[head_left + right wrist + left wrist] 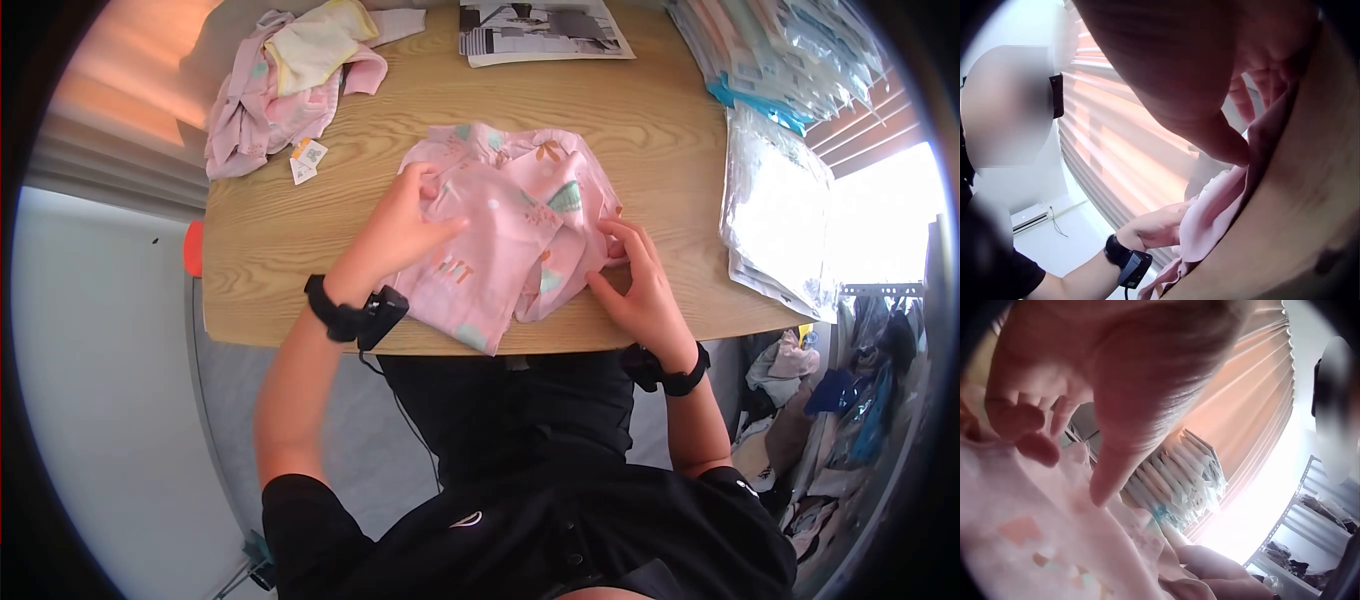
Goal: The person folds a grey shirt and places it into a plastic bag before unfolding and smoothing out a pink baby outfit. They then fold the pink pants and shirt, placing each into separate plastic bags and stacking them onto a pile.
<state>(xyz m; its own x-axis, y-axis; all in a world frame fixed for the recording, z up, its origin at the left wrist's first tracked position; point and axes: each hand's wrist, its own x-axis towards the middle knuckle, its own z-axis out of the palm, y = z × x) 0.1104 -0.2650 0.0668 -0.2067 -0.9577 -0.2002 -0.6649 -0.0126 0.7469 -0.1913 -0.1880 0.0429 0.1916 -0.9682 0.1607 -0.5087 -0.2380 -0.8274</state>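
Note:
A pink printed garment lies partly folded in the middle of a wooden table. My left hand rests on its left half, fingers curled into a fold at the top and thumb stretched across the cloth. In the left wrist view the left hand has bent fingers, and the thumb tip touches the pink garment. My right hand holds the garment's right edge near the table's front. Up close the right hand pinches the pink garment between thumb and curled fingers.
A heap of pink and yellow clothes with loose tags lies at the back left. A printed sheet is at the back middle. Stacks of plastic-wrapped packs fill the right side. More clothes are piled on the floor at the right.

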